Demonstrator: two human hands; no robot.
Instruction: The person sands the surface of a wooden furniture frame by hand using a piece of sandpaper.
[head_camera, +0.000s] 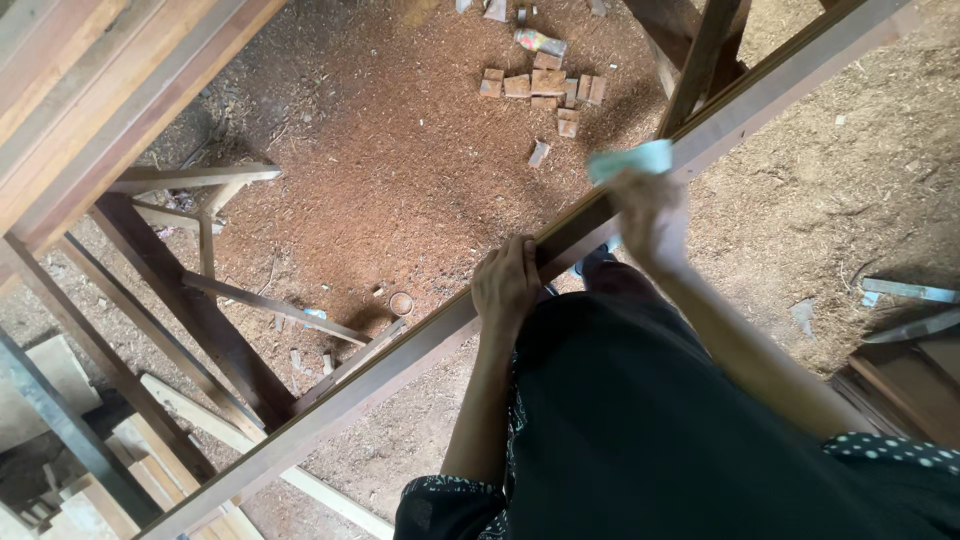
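A long dark wooden rail runs diagonally from the lower left to the upper right above a sawdust floor. My left hand grips the rail near its middle, fingers curled over its far edge. Further up the rail, my right hand is blurred and presses a light blue-green sheet, perhaps sandpaper, against the rail's surface. A dark garment covers my body at the bottom right.
Several small wooden blocks lie on the sawdust at the top centre. Wooden frames and braces stand at the left, a thick beam crosses the top left, and planks lie at the lower left.
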